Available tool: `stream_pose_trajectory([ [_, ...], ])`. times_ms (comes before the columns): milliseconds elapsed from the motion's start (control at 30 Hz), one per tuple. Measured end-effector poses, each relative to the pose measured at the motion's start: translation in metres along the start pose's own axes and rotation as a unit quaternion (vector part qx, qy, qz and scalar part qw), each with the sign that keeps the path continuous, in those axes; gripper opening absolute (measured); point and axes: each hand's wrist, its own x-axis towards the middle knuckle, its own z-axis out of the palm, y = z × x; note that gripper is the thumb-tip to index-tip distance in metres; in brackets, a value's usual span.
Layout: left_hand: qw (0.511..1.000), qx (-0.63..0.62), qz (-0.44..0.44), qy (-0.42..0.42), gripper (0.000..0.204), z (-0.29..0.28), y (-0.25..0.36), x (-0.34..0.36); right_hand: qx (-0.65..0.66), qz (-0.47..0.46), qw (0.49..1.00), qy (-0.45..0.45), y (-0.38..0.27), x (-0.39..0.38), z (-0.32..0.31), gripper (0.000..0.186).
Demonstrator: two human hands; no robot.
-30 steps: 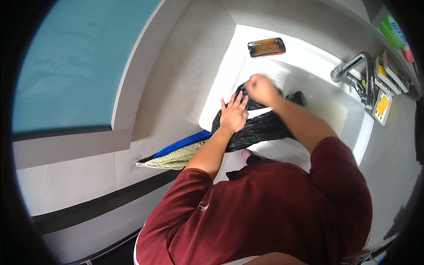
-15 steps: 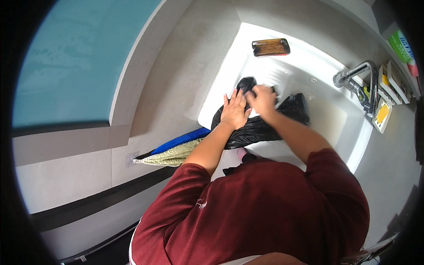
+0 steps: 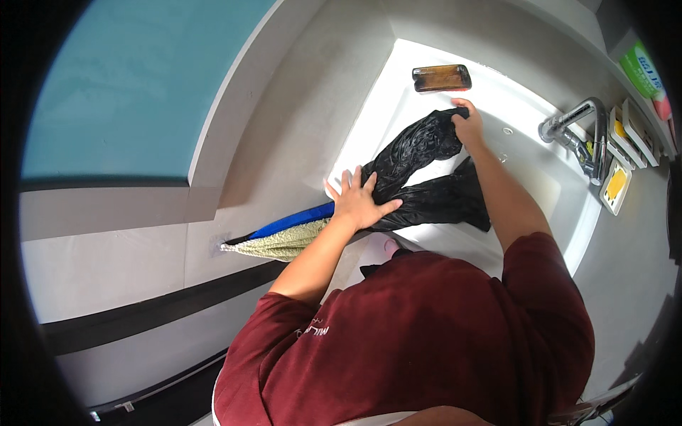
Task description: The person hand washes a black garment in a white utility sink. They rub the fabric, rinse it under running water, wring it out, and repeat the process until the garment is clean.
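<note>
Black wet-looking trousers (image 3: 419, 145) lie across a white laundry sink (image 3: 369, 121), their two legs spread apart toward the right. My left hand (image 3: 359, 204) is flat near the left end of the cloth, fingers spread, holding nothing. At the far leg's end, my right hand (image 3: 469, 126) is closed on the black fabric. Part of the cloth is hidden under my left hand, and my right forearm covers some of the nearer leg's end.
A brown block with a dark rim (image 3: 441, 78), red at its lower edge, sits on the sink's back ledge. The chrome faucet (image 3: 568, 124) rises at right, beside soap dishes with yellow pieces (image 3: 616, 184). Blue (image 3: 295, 221) and pale green (image 3: 284, 241) towels hang at left.
The far trouser leg, bunched under both hands before, is now stretched out toward the back right. My right hand has moved right and away with its end; my left hand has slid nearer and left.
</note>
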Motion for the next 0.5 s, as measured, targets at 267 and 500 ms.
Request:
stream_pose_trajectory([
  [267,0.992,0.024,0.084,0.095,0.109,0.059,0.007,0.041,-0.019,-0.146,0.956,-0.254,-0.038,-0.115,0.066,0.019],
  [500,0.953,-0.087,0.176,0.232,0.074,0.072,-0.003,0.055,-0.398,-0.163,0.879,-0.205,-0.035,-0.037,0.062,0.034],
])
